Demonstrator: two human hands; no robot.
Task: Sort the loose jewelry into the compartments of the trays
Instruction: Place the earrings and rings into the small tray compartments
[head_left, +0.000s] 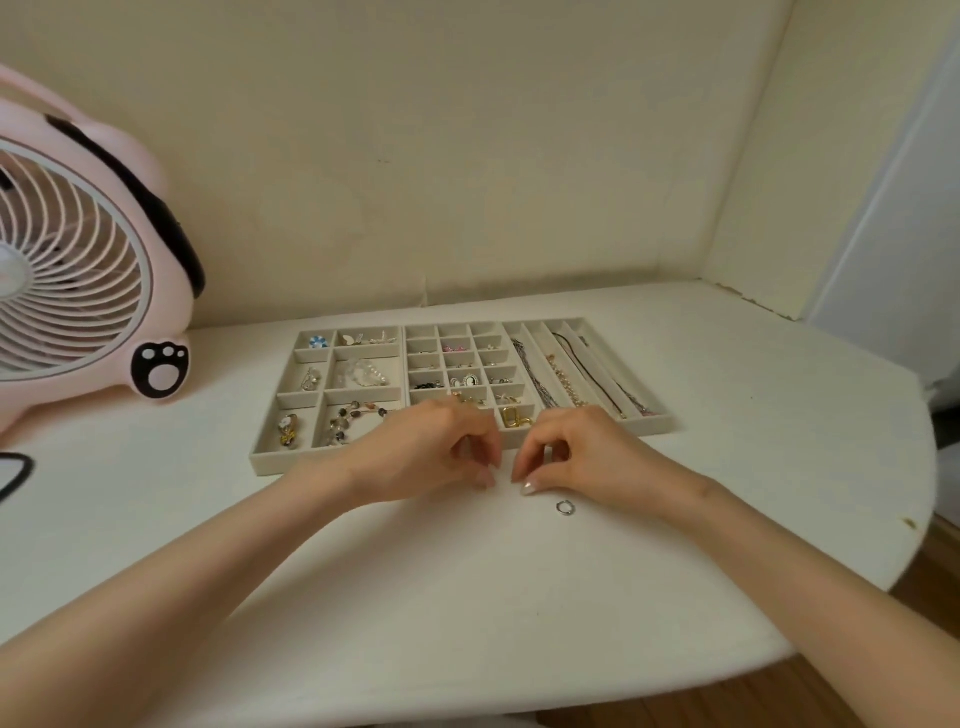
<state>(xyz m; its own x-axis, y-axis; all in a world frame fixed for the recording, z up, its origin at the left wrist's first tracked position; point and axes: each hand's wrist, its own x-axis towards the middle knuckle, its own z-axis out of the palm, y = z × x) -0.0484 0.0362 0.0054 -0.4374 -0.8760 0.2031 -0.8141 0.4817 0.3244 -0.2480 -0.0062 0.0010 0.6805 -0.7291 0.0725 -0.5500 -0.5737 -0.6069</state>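
Observation:
Three beige trays stand side by side on the white table: a left tray (291, 400) with large compartments holding beads and brooches, a middle tray (406, 364) of small squares with earrings, and a right tray (655, 387) of long slots with necklaces. A small silver ring (565, 507) lies loose on the table, just below my right hand (576, 457). My left hand (431, 449) rests in front of the middle tray. Both hands have their fingers curled, fingertips nearly meeting; I cannot tell whether anything small is pinched between them.
A pink fan (78, 260) with a paw print stands at the left. A dark-edged object (13, 475) pokes in at the left edge. The wall runs close behind the trays. The table's rounded edge (883, 561) falls off to a wooden floor at the right.

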